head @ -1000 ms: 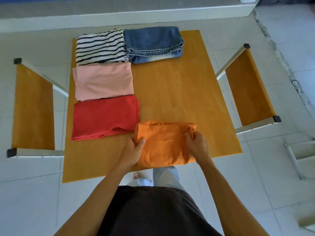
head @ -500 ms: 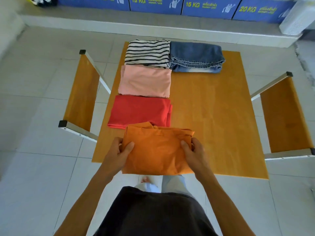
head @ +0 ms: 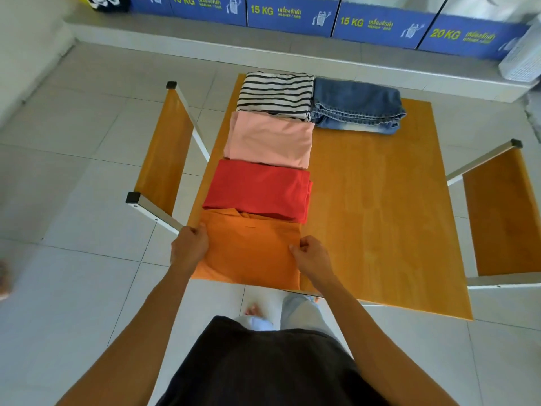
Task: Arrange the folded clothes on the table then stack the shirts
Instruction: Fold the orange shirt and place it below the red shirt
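Note:
A folded orange shirt (head: 251,247) lies at the near left corner of the wooden table (head: 380,215). My left hand (head: 188,247) grips its left edge and my right hand (head: 311,256) pinches its right edge. Behind it, in one column along the table's left side, lie a folded red shirt (head: 257,189), a pink shirt (head: 270,139) and a black-and-white striped shirt (head: 275,93). The orange shirt's far edge touches the red one. Folded blue jeans (head: 357,105) sit to the right of the striped shirt at the far edge.
A wooden bench (head: 167,153) with white metal frame stands left of the table, and another bench (head: 500,209) stands on the right. Blue boxes (head: 292,13) line a ledge at the back, with a white basket (head: 521,60) at the far right.
Both hands have carried the orange shirt leftwards from the near middle of the table into line below the red shirt. The camera view has swung left and up.

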`<state>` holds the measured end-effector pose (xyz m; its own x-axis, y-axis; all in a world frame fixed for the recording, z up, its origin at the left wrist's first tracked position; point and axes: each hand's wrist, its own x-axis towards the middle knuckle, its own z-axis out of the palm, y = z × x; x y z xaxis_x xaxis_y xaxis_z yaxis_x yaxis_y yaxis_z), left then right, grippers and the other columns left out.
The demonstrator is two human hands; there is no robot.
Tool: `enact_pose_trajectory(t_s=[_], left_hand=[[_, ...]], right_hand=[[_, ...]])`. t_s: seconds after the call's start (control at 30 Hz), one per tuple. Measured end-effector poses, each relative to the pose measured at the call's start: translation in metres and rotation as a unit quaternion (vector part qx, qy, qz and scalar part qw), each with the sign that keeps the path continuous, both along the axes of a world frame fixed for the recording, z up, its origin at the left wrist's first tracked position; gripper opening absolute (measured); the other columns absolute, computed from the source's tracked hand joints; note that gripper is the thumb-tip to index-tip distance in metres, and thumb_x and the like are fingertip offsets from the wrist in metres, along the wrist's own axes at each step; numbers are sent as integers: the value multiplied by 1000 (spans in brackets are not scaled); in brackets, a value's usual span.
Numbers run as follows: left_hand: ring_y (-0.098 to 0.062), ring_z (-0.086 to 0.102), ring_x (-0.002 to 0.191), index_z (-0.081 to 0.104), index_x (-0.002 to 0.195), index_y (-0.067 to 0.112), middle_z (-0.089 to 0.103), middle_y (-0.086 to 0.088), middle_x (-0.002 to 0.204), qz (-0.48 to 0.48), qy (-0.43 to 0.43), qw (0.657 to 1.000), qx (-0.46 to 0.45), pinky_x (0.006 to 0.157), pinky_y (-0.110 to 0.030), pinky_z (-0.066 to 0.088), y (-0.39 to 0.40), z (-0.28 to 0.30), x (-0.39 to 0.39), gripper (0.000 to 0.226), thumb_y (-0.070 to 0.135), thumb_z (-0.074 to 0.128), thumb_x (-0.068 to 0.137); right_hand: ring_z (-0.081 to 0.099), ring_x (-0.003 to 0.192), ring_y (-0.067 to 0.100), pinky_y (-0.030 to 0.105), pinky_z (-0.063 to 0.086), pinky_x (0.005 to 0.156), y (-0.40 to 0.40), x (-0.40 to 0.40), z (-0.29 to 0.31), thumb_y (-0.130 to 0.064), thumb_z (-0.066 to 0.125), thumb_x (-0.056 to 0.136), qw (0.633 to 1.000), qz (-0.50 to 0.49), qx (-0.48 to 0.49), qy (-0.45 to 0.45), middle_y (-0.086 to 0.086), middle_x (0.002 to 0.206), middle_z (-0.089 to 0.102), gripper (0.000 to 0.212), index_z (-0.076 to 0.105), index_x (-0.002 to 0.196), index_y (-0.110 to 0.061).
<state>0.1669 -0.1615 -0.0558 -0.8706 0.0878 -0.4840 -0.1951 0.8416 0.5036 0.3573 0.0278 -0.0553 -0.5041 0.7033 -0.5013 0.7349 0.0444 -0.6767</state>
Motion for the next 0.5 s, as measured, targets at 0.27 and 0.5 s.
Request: enact_pose_trajectory(t_s=[0.27,0.5], left_hand=[[-32,63,104,60,118,13,67,-11,114,1,110,994,-2,92,-48,50,-5,-7,8,45,50,41,99],[-33,58,108,53,120,13,61,-14,119,15,106,994,8,93,-52,50,0,-15,8,43,48,41,99]], right_hand=[[57,82,12,21,42,59,-1,4,-3,-34,63,96,1000,-1,12,11,0,97,64,20,63,106,-16],[58,77,8,21,44,59,-2,4,-4,-33,63,96,1000,-12,4,14,-1,96,67,19,67,104,-16]])
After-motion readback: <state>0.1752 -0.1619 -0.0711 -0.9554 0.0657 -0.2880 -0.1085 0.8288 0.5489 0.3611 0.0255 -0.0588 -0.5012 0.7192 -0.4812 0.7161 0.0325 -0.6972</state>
